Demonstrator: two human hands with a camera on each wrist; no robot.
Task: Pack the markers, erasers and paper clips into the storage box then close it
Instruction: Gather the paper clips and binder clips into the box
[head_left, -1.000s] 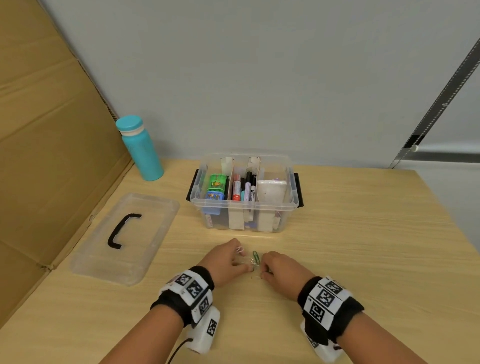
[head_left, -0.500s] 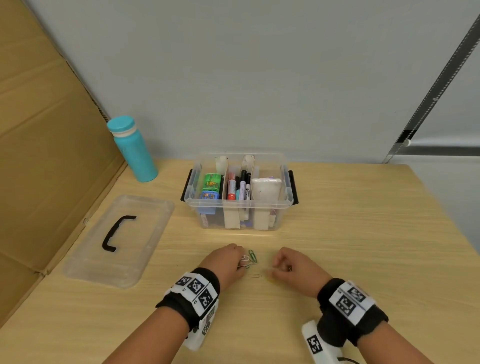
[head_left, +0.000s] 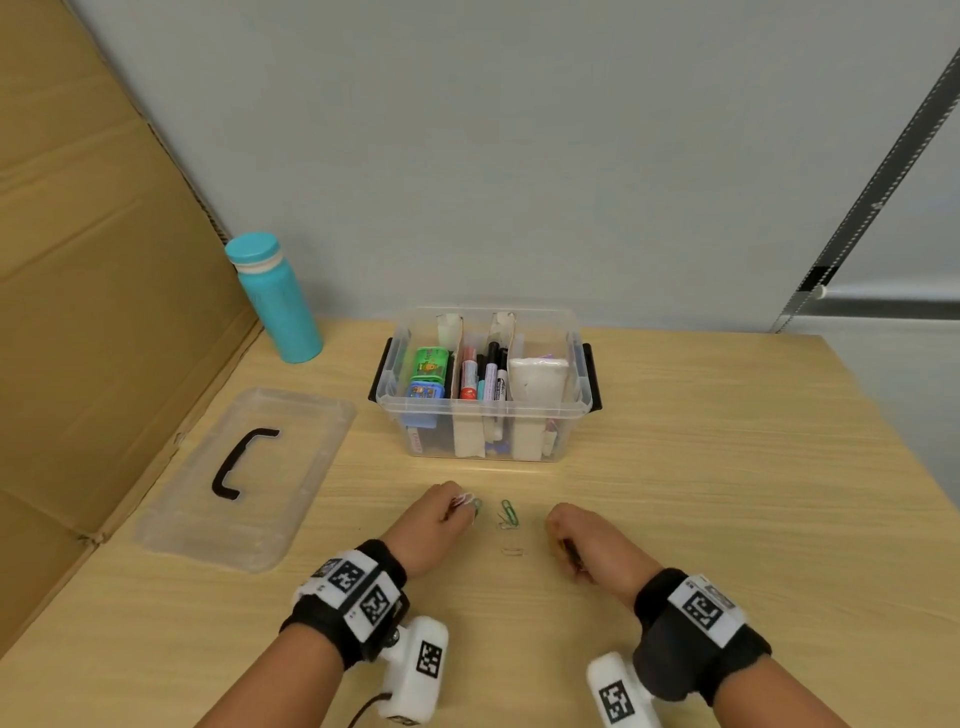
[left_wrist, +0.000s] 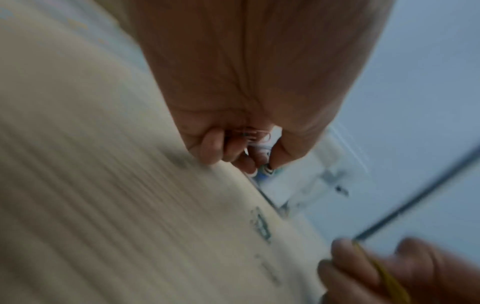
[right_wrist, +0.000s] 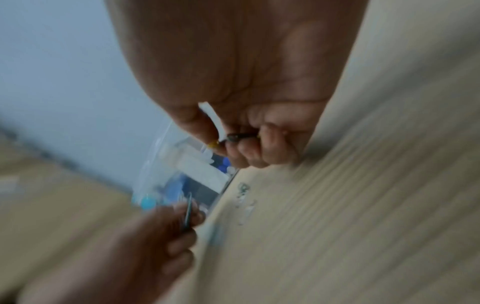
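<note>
The clear storage box (head_left: 483, 413) stands open mid-table, holding erasers (head_left: 429, 369), markers (head_left: 485, 374) and a white bundle in its divided sections. Its clear lid (head_left: 244, 478) with a black handle lies flat to the left. In front of the box my left hand (head_left: 447, 512) pinches several paper clips (head_left: 470, 503) between curled fingers (left_wrist: 213, 148). My right hand (head_left: 576, 540) is curled around a few clips, a yellow one (right_wrist: 213, 145) showing at the thumb. Loose paper clips (head_left: 510, 514) lie on the table between the two hands, a pale one (head_left: 511, 551) nearest me.
A teal bottle (head_left: 275, 299) stands at the back left by a cardboard sheet (head_left: 104, 291) leaning along the table's left side. The wooden table (head_left: 727, 493) stretches to the right of the box. A grey wall is behind.
The hands were together over the clips; they have drawn apart, the right hand moving right and toward me, each holding clips. Loose clips now show between them.
</note>
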